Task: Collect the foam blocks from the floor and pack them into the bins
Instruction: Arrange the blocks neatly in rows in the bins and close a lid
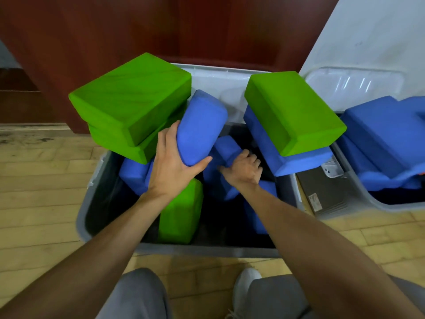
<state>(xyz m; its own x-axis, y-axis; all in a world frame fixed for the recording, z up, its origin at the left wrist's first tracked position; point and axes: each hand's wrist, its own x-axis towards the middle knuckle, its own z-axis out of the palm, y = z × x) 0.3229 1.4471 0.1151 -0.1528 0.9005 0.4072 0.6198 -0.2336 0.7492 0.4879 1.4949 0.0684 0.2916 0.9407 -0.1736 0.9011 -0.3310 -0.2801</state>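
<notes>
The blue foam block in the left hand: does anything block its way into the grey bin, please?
Yes: beneath it stand an upright green foam block and the right hand gripping another blue foam block.

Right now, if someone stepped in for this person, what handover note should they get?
Left hand grips a tilted blue block over the grey bin. Right hand grips a lower blue block inside it.
Done: both bins hold blocks; second bin holds blue ones. No loose blocks on the visible floor.
Left: seat both held blocks; green stack and green-on-blue pair sit above the rim.
</notes>
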